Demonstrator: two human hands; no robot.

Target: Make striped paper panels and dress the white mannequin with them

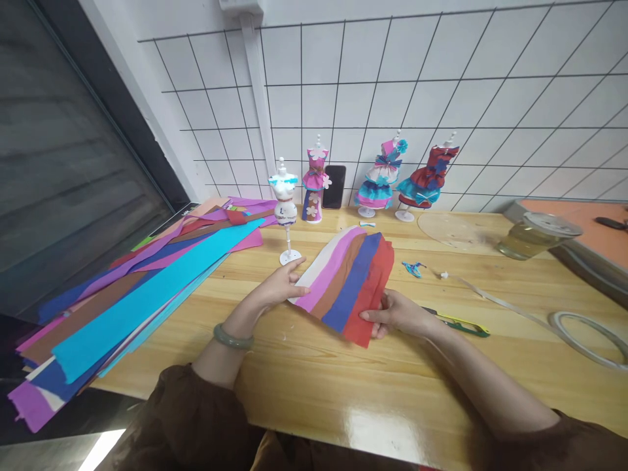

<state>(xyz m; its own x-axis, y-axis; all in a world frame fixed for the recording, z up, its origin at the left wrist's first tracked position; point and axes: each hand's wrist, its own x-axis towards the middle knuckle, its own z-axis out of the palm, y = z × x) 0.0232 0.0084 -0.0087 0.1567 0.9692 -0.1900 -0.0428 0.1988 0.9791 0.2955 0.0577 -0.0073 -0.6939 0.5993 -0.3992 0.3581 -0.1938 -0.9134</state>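
A striped paper sheet in white, pink, brown, blue and red is held between my two hands above the wooden table. My left hand pinches its white and pink edge, with a green bangle on the wrist. At the red edge, my right hand has its thumb on top and fingers underneath. Just behind my left hand stands a small white mannequin with a turquoise band at the shoulders. Farther back is a mannequin in a pink dress.
Colored paper strips cover the left side. Two dressed mannequins and a phone stand by the tiled wall. To the right are a cutter, a tape roll and a cup of liquid.
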